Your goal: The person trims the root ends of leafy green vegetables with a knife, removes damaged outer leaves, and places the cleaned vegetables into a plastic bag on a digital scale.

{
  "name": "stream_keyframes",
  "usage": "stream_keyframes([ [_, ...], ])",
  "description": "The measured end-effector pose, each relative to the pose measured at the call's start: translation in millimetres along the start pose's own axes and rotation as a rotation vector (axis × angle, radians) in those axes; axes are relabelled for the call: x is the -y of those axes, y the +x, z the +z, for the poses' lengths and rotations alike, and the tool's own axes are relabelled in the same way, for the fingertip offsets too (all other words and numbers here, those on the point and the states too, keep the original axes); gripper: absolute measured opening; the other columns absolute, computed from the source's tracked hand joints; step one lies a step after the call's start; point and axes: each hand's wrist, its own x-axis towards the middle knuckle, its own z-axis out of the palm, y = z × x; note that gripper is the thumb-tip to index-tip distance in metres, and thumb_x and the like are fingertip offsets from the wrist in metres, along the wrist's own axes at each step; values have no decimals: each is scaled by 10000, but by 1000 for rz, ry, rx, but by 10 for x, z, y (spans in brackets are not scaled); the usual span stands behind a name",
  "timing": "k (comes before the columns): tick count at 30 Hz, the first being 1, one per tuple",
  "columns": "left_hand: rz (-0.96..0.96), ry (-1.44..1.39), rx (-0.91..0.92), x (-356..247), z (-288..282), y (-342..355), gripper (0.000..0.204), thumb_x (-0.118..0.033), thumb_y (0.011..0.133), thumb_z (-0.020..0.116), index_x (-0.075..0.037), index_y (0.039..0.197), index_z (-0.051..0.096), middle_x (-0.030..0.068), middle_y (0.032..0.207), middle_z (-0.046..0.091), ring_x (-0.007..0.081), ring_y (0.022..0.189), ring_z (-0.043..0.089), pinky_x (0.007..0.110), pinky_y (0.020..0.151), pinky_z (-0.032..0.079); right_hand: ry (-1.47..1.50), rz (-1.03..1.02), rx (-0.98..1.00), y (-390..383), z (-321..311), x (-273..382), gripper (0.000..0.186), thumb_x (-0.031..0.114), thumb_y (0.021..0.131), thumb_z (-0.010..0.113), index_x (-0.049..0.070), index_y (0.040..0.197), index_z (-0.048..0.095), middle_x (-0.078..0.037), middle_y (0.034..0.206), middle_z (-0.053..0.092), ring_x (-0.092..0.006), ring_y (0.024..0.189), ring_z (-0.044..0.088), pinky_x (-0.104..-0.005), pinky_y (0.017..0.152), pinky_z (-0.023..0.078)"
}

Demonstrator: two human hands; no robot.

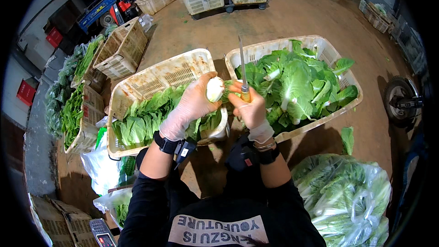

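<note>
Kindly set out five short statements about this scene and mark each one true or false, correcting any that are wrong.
1. The right hand holds a knife. True.
2. The knife blade points down at the floor. False: it points up and away from the person.
3. The left hand holds a vegetable with a white end. True.
4. Both hands are bare. False: they wear thin, see-through gloves.
5. The clear plastic bag at the lower right has leafy greens inside. True.
</note>
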Motion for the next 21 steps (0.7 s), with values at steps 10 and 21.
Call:
stream_keyframes([
  [10, 186, 669, 549, -329, 629, 267, 328, -127, 639, 684, -76, 952, 598, 120, 883, 624, 244, 858, 627, 346, 738, 507, -277, 213, -239, 459, -1306, -262, 254, 213, 805, 651, 20, 957, 589, -23, 666, 559, -94, 414, 483, -242, 367, 394],
  [21, 287, 955, -108, 231, 1968, 577, 93, -160, 733, 538, -113, 780, 603, -5, 634, 563, 169, 597, 572, 326, 520, 418, -404, 66, 322, 1260, -1480, -1355, 209, 175, 869, 560, 47, 1034, 552, -39, 744, 585, -118, 604, 559, -244, 507, 445],
])
